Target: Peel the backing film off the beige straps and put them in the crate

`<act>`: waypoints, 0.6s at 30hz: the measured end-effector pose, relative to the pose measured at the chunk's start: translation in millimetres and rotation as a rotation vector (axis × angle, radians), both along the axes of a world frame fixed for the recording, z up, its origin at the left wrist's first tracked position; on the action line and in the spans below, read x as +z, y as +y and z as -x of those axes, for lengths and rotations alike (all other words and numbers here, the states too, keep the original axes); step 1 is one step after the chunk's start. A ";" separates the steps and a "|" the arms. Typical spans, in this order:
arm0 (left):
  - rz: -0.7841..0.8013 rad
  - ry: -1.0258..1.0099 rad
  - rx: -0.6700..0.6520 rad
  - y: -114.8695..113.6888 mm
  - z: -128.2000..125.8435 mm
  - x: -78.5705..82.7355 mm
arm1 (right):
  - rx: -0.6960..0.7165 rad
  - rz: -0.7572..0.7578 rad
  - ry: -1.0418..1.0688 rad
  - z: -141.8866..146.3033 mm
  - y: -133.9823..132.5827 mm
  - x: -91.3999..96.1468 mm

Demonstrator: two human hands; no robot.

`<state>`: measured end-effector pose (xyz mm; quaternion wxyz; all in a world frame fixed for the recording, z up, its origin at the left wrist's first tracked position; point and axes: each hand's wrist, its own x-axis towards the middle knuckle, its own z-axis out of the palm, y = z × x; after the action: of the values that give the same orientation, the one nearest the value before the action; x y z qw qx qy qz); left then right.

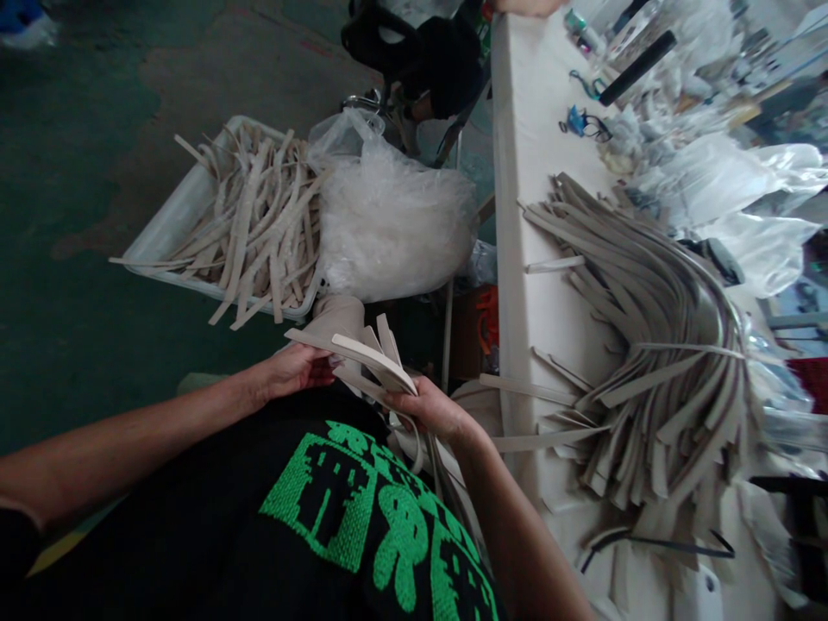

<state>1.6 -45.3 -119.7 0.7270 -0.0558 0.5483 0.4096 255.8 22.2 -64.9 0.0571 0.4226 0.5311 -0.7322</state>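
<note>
Several beige strips [375,360] lie across my lap area, in front of my black shirt with its green print. My right hand [430,407] is wrapped round them near their middle, and their lower lengths hang past my wrist. On the left, my left hand [301,369] is closed around the end of a strip, with its fingers partly hidden beneath. A large bundle of similar strips [679,345] rests on the table to my right, tied with a narrow band. Loose strip ends jut over the table's near edge.
A white plastic bin [172,220] heaped with strips stands on the floor ahead, beside a full clear plastic bag [401,224]. The table [517,112] carries scissors [587,84], a black bar [637,69] and plastic bags [718,181]. A person sits beyond, near a chair.
</note>
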 end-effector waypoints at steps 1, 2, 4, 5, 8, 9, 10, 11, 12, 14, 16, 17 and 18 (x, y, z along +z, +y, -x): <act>-0.004 0.000 0.000 0.1 0.0 -0.3 | -0.003 0.000 -0.001 0.1 0.1 0.2; -0.011 -0.001 -0.004 0.0 0.1 -1.0 | -0.007 0.001 -0.001 0.2 0.3 0.3; -0.032 -0.002 -0.021 -0.6 0.2 -3.2 | -0.010 0.000 0.002 0.1 0.7 0.3; -0.041 -0.002 -0.029 -1.1 0.2 -4.4 | -0.009 -0.004 0.001 0.0 0.9 0.2; -0.054 -0.006 -0.039 -2.2 0.1 -6.4 | -0.007 -0.024 -0.014 -0.2 1.4 -0.3; -0.052 -0.007 -0.037 -2.3 0.1 -6.3 | -0.009 -0.030 -0.022 -0.1 1.5 -0.5; -0.049 -0.009 -0.037 -2.3 0.0 -5.7 | -0.012 -0.034 -0.032 0.2 1.5 -0.8; -0.049 -0.009 -0.039 -2.2 -0.1 -4.8 | -0.016 -0.037 -0.043 0.6 1.5 -1.3; -0.050 -0.010 -0.042 -2.1 -0.3 -3.7 | -0.022 -0.040 -0.058 1.1 1.5 -1.9; -0.055 -0.008 -0.047 -1.8 -0.6 -0.9 | -0.030 -0.060 -0.093 2.6 1.3 -3.1; -0.052 -0.005 -0.048 -1.6 -1.2 1.6 | -0.024 -0.091 -0.118 4.4 0.7 -3.0; -0.047 -0.002 -0.047 -1.5 -1.4 2.6 | -0.015 -0.103 -0.121 5.4 0.3 -2.0; -0.043 0.002 -0.046 -1.6 -1.7 3.3 | -0.005 -0.112 -0.118 6.7 -0.3 -0.3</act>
<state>3.2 -46.9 -116.4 0.7367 -0.0274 0.5411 0.4046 249.1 21.9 -65.1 0.0628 0.4691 0.5656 -0.6753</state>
